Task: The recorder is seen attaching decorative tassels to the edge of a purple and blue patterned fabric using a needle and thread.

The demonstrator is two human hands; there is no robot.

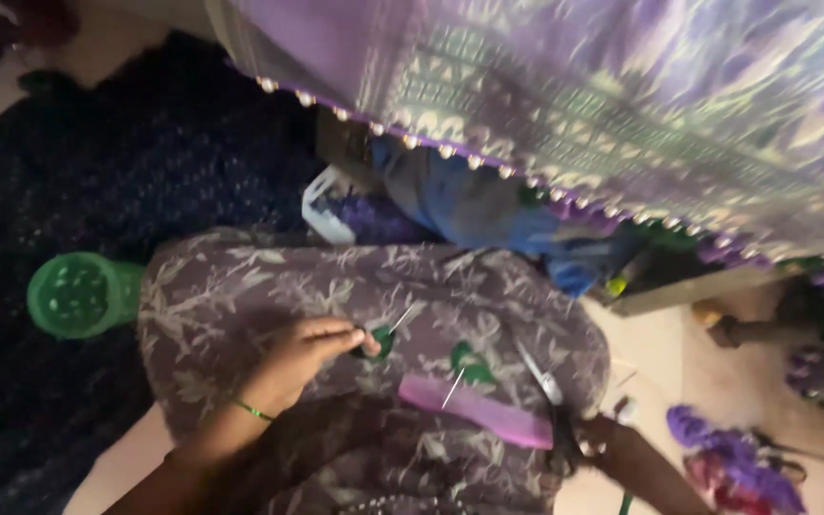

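Head view, read from left to right. At the left edge a green perforated cylinder (81, 294) lies on dark blue fabric (135, 162), just beside the floral purple cloth (240, 296) spread over the lap. On that cloth the left hand (302, 360), a thin green bangle (253, 411) at its wrist, has its fingertips closed narrowly on a small green piece (379, 343), from which a thin pale needle-like sliver (402, 318) projects up and to the right. Near the middle of the cloth lies a second green piece (469, 362), trailing a pale thread (453, 387) across a pink-violet strip (474, 410). Toward the cloth's right edge rest scissors (543, 380), their handles meeting the right hand (612, 441); blur and shadow leave it unclear whether that hand grips them or merely lies against them. Along the top hangs a patterned lavender drape with a beaded hem (545, 105); purple yarn (731, 458) lies on the floor at lower right. As a judgement, the work stands partway: one green piece appears set aside, one is in hand, and how much remains cannot be read.
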